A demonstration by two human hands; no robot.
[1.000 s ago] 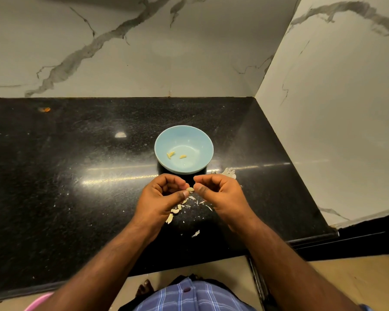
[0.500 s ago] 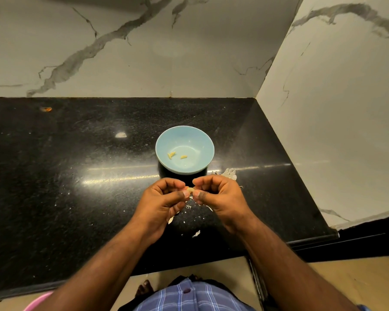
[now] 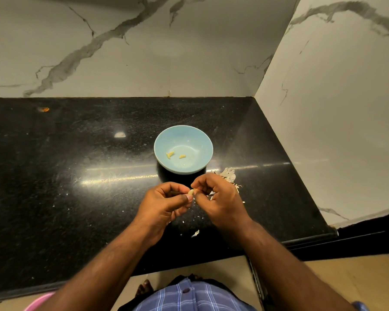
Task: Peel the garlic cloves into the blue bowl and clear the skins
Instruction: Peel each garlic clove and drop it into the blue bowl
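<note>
A garlic clove [image 3: 191, 191], mostly hidden, is pinched between the curled left hand [image 3: 166, 204] and right hand [image 3: 220, 199]. 2 smooth peeled cloves [image 3: 175, 155] are held in the glossy round blue bowl [image 3: 202, 140]; papery skins [image 3: 228, 173] are partly covered.

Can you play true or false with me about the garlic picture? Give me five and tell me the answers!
1. The blue bowl has two peeled cloves in it. True.
2. The bowl is upside down. False: it stands upright and open.
3. Both hands pinch one garlic clove between them. True: the left hand and right hand meet on it.
4. The skins are all in the bowl. False: they lie on the black counter.
5. The hands are over the bowl. False: they are nearer the person than the bowl.
</note>
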